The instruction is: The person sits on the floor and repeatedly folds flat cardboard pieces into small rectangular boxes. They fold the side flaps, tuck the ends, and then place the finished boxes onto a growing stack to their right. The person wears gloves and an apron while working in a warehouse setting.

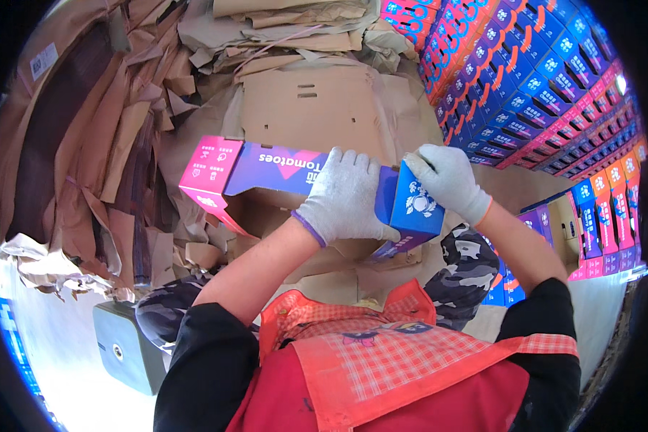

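A coloured cardboard carton (270,167) sits in front of me, tilted slightly, with a pink left end, a purple long side and a blue right end. Its open brown inside shows toward me. My left hand (345,193), in a pale grey glove, is closed on the long side near the blue end, thumb stretched toward that corner. My right hand (450,181), gloved too, has its fingers curled over the top of the blue end panel. Beyond the carton lies a flat brown cardboard sheet (306,108) with small slots.
Brown cardboard and wrapping paper (93,137) are heaped along the left and far side. Stacked blue, pink and orange cartons (525,86) rise at the far right. More upright cartons (605,216) stand at the right. A grey box-shaped object (128,349) is at lower left.
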`<state>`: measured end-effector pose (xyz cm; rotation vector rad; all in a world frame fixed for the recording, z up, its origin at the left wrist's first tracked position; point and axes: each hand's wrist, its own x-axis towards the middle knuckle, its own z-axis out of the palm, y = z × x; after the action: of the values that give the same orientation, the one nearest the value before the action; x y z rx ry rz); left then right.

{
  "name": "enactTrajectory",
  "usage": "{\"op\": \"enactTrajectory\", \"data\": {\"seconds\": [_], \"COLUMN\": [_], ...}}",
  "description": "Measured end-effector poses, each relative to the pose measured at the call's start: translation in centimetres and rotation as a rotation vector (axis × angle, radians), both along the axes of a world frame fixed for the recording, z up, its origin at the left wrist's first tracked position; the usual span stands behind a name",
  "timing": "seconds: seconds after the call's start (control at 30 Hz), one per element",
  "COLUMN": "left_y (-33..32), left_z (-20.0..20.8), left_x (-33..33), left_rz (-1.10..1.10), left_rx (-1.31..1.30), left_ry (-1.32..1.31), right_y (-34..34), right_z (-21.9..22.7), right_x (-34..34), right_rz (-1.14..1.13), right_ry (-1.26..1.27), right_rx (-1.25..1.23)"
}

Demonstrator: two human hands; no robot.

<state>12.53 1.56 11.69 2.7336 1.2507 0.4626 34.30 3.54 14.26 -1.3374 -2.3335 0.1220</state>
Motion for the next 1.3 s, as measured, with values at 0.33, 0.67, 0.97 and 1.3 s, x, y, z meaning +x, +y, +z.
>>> {"op": "enactTrajectory", "data": {"seconds": [0.33, 0.67, 0.97, 1.3], "left_y": [-2.0, -2.5, -15.4, -5.6], "left_z": [-0.5, -2.9, -2.5, -3.9], "left_x": [0.1, -6.9, -11.8, 6.4], "left_rz": [0.016, 0.097, 0.073, -0.185], "left_rx": [0.064, 0.020, 0.046, 0.148], "left_ry": [-0.145, -0.753, -0.333, -0.509], "right_y": [5.4, -0.4, 4.9, -1.7], "right_z": [-3.1, -0.8, -13.0, -6.6], "right_x": [-4.8, -7.4, 3.5, 4.8], "right_rz": [-0.039, 0.272, -0.203, -0.178], "right_ry": [-0.307, -0.003, 0.985, 0.989], "right_rx": [-0.281, -0.187, -0.984, -0.015]}}
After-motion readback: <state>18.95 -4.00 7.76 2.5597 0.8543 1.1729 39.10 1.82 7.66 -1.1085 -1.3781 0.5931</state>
